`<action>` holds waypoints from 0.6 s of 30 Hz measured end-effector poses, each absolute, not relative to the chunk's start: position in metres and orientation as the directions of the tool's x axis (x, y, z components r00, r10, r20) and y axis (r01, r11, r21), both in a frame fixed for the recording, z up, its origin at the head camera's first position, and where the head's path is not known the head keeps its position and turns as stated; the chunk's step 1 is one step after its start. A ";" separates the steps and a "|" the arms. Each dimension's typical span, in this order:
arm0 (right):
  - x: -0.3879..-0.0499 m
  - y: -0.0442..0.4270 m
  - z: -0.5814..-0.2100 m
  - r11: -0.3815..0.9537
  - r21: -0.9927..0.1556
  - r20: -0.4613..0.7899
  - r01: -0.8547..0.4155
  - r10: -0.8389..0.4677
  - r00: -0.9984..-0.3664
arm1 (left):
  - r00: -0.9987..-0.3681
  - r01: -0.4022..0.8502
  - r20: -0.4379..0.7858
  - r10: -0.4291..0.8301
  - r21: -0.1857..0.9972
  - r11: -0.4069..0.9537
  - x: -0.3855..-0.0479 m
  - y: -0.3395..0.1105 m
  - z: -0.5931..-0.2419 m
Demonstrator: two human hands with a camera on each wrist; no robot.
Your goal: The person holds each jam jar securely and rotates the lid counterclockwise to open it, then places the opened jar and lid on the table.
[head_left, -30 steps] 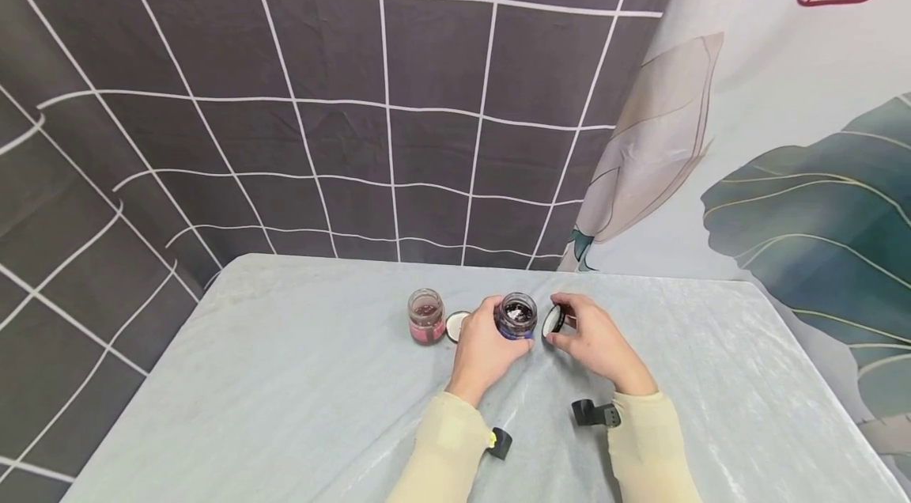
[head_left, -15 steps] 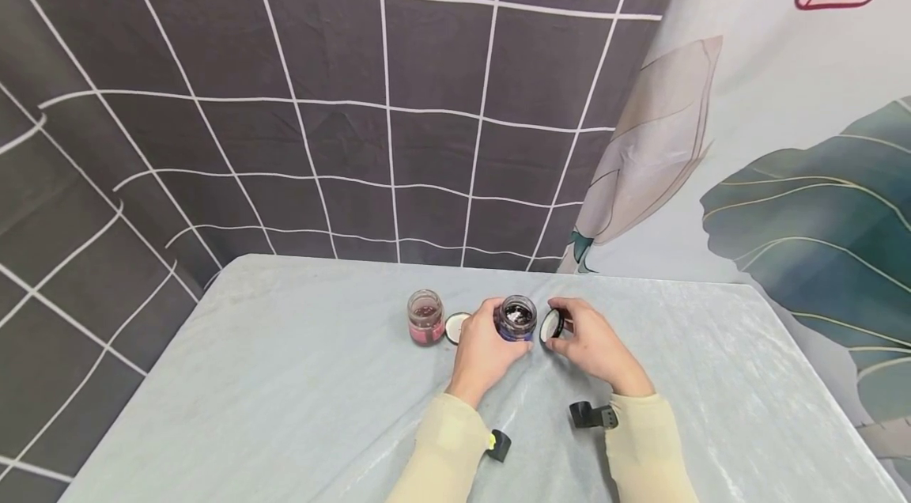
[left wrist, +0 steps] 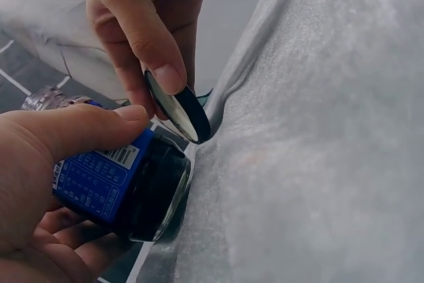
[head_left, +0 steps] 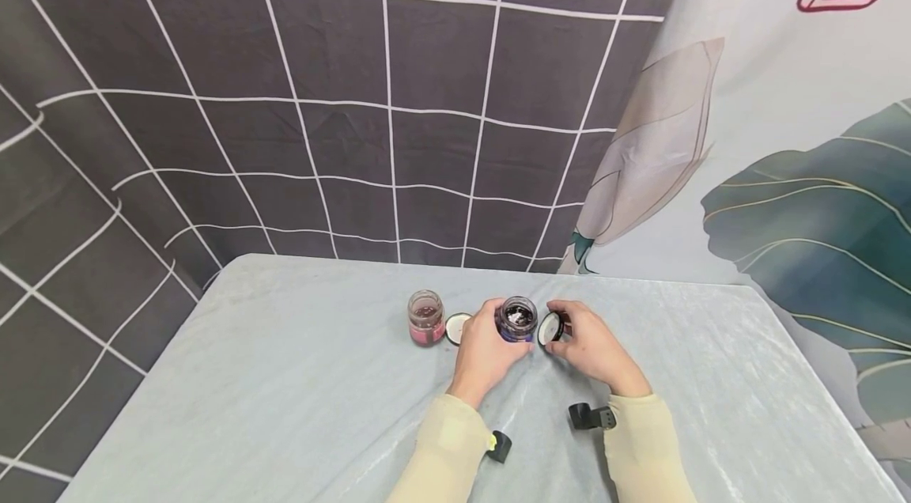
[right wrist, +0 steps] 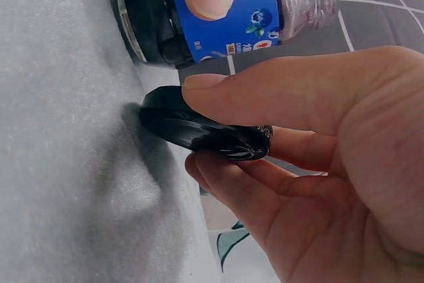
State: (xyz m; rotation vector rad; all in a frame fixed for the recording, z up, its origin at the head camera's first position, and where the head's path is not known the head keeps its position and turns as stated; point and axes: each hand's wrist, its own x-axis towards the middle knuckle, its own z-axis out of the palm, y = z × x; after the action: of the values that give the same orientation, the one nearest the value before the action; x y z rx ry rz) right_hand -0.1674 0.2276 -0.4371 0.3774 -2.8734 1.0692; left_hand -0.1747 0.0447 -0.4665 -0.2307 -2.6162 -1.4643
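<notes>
An open glass jar (head_left: 517, 316) of dark jam stands upright on the table, its blue label showing a blueberry picture in the right wrist view. My left hand (head_left: 486, 353) grips this jar (right wrist: 232, 11) round its side, thumb across the label. Just to the right, my right hand (head_left: 594, 345) pinches a black lid (head_left: 550, 329) by its edge between thumb and fingers. The lid (left wrist: 179, 107) is tilted on edge, its white inside turned toward the jar, with a small gap between them. In the right wrist view the lid's black top (right wrist: 199, 127) faces the fingers.
Left of my left hand, a second lidless jar (head_left: 426, 319) with a pink label stands on the pale cloth-covered table (head_left: 285, 376). Another lid (head_left: 456, 328) lies white side up between that jar and my hand. A dark gridded curtain (head_left: 342, 131) hangs behind the table.
My right hand has moved slightly left with the lid, closer to the jar, and the lid's white inside shows more. My left hand and the jar stay almost in place.
</notes>
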 end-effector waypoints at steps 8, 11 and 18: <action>-0.169 0.228 -0.441 0.729 -0.636 0.137 -0.252 -0.215 -0.967 | -0.975 0.216 0.211 0.068 0.834 0.508 -0.175 0.046 -0.467; -0.170 0.229 -0.442 0.729 -0.635 0.141 -0.254 -0.215 -0.967 | -0.975 0.217 0.214 0.065 0.834 0.507 -0.175 0.045 -0.468; -0.170 0.230 -0.442 0.751 -0.610 0.141 -0.253 -0.212 -0.967 | -0.975 0.212 0.212 0.058 0.837 0.504 -0.175 0.046 -0.468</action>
State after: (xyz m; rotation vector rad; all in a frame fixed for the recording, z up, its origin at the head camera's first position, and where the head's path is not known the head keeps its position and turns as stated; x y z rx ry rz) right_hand -0.1697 0.2297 -0.4416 0.3828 -2.8806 1.0176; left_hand -0.1751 0.0462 -0.4681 -0.2341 -2.5856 -1.4721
